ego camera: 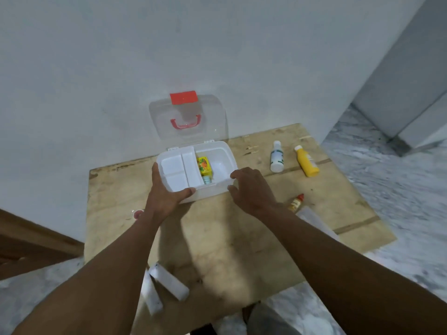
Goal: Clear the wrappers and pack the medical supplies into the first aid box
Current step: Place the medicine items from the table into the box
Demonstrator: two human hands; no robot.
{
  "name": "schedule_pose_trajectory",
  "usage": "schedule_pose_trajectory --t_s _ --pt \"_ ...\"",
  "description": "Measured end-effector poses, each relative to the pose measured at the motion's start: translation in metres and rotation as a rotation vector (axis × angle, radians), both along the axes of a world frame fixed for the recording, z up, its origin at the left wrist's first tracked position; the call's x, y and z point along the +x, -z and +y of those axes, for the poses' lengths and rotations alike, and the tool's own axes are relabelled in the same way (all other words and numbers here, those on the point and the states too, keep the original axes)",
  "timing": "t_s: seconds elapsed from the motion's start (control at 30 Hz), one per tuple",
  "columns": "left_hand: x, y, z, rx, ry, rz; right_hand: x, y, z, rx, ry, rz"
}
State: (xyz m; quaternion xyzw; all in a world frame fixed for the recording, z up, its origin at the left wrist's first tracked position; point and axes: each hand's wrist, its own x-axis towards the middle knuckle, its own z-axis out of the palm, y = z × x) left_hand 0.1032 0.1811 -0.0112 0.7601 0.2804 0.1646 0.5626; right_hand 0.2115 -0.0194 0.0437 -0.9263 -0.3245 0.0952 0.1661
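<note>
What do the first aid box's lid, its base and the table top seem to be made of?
Lid: clear glossy plastic; the wall shows through it. Base: opaque white plastic, smooth, with moulded rounded corners. Table top: probably bare plywood, matte; pale grain, stains and a chipped edge show.

The light is soft, cool and dim. My arms throw grey shadows on the table (242, 250) between my forearms, nearer to me than my left hand (167, 192) and right hand (251, 189). The first aid box (210, 191) they hold looks washed out. Its clear lid (188, 131) carries faint glare. Far right of my hands the floor (399, 189) is blurred and straight lines bend.
</note>
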Motion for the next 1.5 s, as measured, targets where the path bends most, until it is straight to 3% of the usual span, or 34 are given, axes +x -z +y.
schedule_pose_trajectory --t_s 0.67,1.1,1.5 --pt "0.003 -0.004 -0.013 -0.096 -0.038 0.057 0.001 0.044 -0.179 -0.445 0.326 0.163" --pt "-0.001 -0.004 -0.015 -0.086 -0.018 0.052 -0.001 0.029 -0.168 -0.292 0.408 0.109" --pt "-0.004 -0.007 -0.017 -0.094 -0.016 0.008 0.008 -0.02 -0.033 -0.11 0.285 -0.09"
